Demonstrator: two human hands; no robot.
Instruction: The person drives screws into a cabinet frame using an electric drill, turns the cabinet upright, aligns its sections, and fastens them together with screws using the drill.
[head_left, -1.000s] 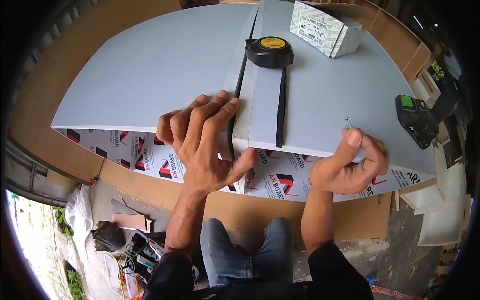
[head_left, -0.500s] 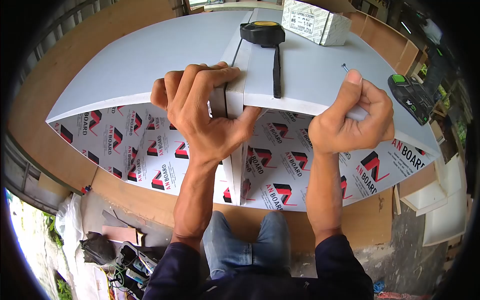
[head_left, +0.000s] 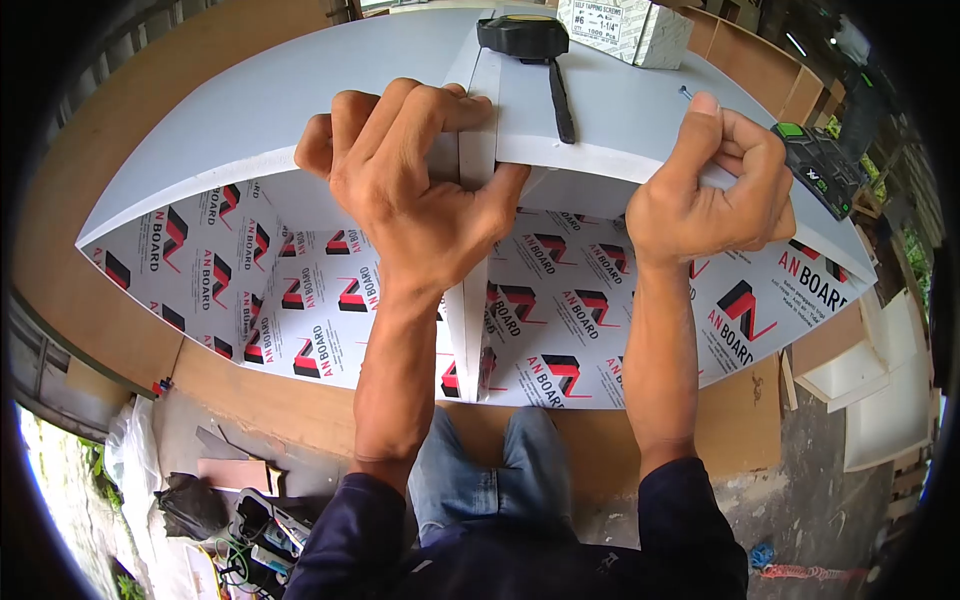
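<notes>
Reading joinery workshop from my end: AN BOARD-printed panels [head_left: 308, 298] mid-frame, screw box [head_left: 655, 38] and tape measure [head_left: 522, 38] along top, battery-powered tool [head_left: 815, 172] at right. I see open wooden carcass [head_left: 745, 62] upper right, stained bare floor [head_left: 800, 490] lower right, gear pile [head_left: 262, 545] lower left.

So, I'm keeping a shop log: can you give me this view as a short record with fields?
Left hand: clasping the seam between two grey-topped units
Right hand: pinching a small screw above the right unit
Tape measure: on top, by the seam, black strip in front
Screw box: on top, right of the tape measure
Battery pack: black and green, beyond the right hand
Inner panels: white, printed ANBOARD
</notes>
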